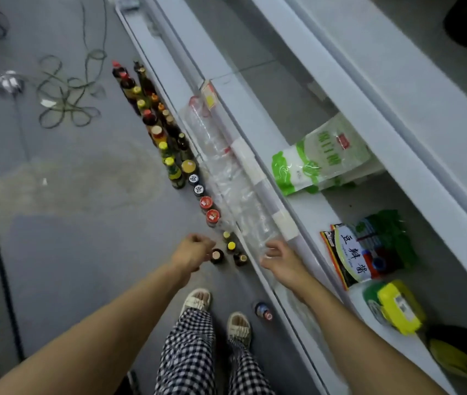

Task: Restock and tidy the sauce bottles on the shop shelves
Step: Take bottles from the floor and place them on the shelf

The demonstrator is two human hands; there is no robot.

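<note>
A long row of sauce bottles stands on the grey floor along the foot of the white shelf unit. At its near end is a small cluster of dark bottles with yellow and pale caps. My left hand hovers with loosely curled fingers right beside a dark bottle with a pale cap; the cap is fully in sight and no grip shows. My right hand is relaxed over the crumpled clear plastic along the shelf's front edge and holds nothing.
One small bottle with a red cap lies alone on the floor by my sandalled feet. On the low shelf sit a green-and-white bag, a bean-paste pouch and a yellow-lidded container. Loose cables sprawl at the far left.
</note>
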